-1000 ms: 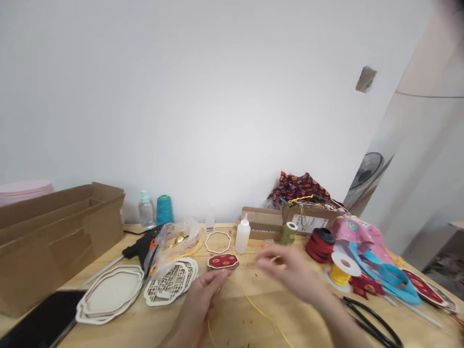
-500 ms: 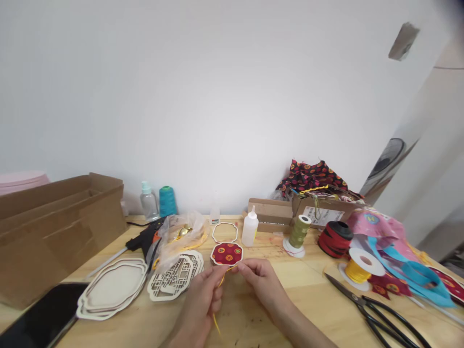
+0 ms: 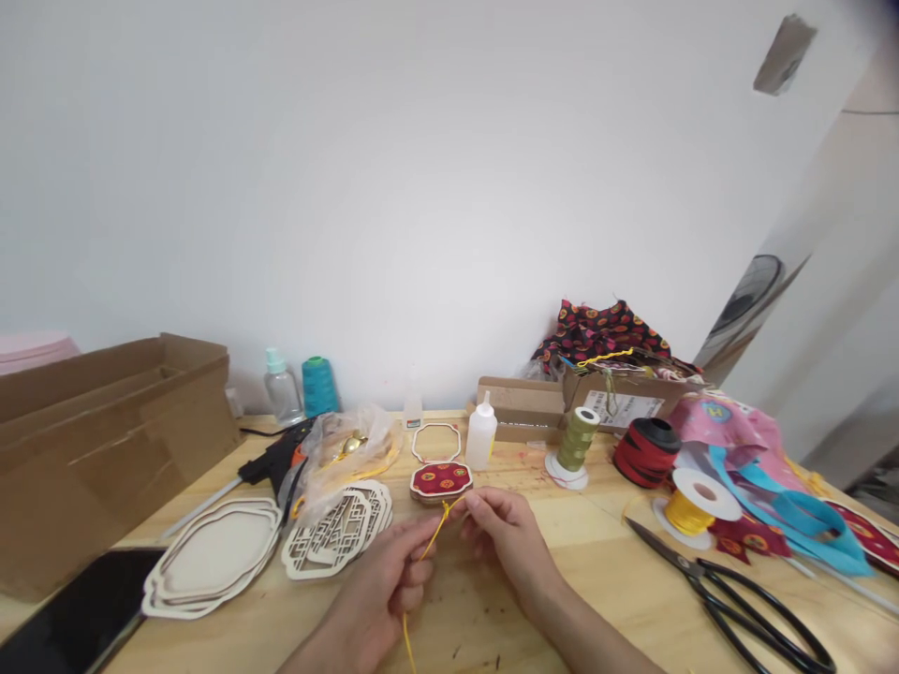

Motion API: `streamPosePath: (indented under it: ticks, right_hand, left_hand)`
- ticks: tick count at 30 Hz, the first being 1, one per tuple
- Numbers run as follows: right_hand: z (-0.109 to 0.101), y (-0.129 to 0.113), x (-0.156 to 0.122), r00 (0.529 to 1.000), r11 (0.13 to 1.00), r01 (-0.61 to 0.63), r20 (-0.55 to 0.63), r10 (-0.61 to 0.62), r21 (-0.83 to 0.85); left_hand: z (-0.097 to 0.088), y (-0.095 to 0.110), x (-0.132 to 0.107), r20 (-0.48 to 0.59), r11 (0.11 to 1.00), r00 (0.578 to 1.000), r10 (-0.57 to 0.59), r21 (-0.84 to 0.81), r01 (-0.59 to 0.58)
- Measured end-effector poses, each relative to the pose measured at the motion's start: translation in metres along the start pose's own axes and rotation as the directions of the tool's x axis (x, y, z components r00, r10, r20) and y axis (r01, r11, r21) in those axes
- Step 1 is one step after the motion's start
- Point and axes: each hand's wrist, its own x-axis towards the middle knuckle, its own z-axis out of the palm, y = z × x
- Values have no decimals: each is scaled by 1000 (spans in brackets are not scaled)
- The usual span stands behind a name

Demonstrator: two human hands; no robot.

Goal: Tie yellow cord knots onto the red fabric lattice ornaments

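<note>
My left hand (image 3: 383, 585) and my right hand (image 3: 506, 538) are close together low in the view, both pinched on a thin yellow cord (image 3: 430, 543). The cord runs from my right fingers down past my left fingers and off the bottom of the view. Just beyond my fingertips, a red patterned fabric piece in a pale wooden frame (image 3: 440, 480) lies on the wooden table (image 3: 604, 571). An empty frame ring (image 3: 436, 442) and a white glue bottle (image 3: 481, 433) sit behind it.
Left: stacked wooden cut-outs (image 3: 211, 566), lattice pieces (image 3: 337, 534), a glue gun (image 3: 277, 459), a plastic bag (image 3: 347, 454), a cardboard box (image 3: 105, 449), a dark phone (image 3: 77, 622). Right: black scissors (image 3: 730, 599), yellow spool (image 3: 692, 510), green spool (image 3: 576, 442), red ribbon roll (image 3: 642, 451), fabric scraps.
My right hand came back from the right and joined my left hand at the cord. Both hands now pinch it near the red framed piece. The view shifted a little.
</note>
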Motion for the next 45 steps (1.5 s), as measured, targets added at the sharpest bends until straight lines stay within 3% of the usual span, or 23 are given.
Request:
streamPosePath:
  ticks: [4, 11, 14, 19, 27, 31, 36, 41, 45]
  right_hand:
    - [-3, 0, 2, 997, 998, -15, -77, 20, 62]
    - [-6, 3, 3, 989, 976, 75, -140, -47, 203]
    - [-5, 1, 2, 988, 967, 93, -139, -61, 239]
    - [-4, -6, -1, 993, 980, 114, -61, -106, 161]
    - [-5, -10, -4, 1000, 956, -17, -13, 22, 293]
    - [-5, -7, -2, 994, 976, -108, 6, 109, 191]
    - [-2, -10, 2, 966, 968, -244, -68, 248, 64]
    - [-3, -10, 4, 958, 959, -270, -81, 276, 85]
    - [-8, -9, 3, 953, 947, -271, -89, 289, 171]
  left_hand:
    - [1, -1, 1, 28, 994, 997, 67, 85, -69]
    - [-3, -4, 6, 29, 970, 991, 130, 203, -134]
    - [-2, -4, 5, 30, 969, 988, 149, 195, -152]
    - [1, -4, 3, 44, 967, 987, 157, 198, -163]
    - [5, -3, -2, 51, 946, 991, 120, 296, -130]
    - [8, -1, -4, 26, 935, 990, 140, 325, -140]
    - [11, -1, -6, 32, 922, 989, 142, 361, -143]
    - [14, -3, -6, 43, 859, 980, 197, 474, -193]
    - [12, -3, -4, 27, 899, 977, 211, 387, -205]
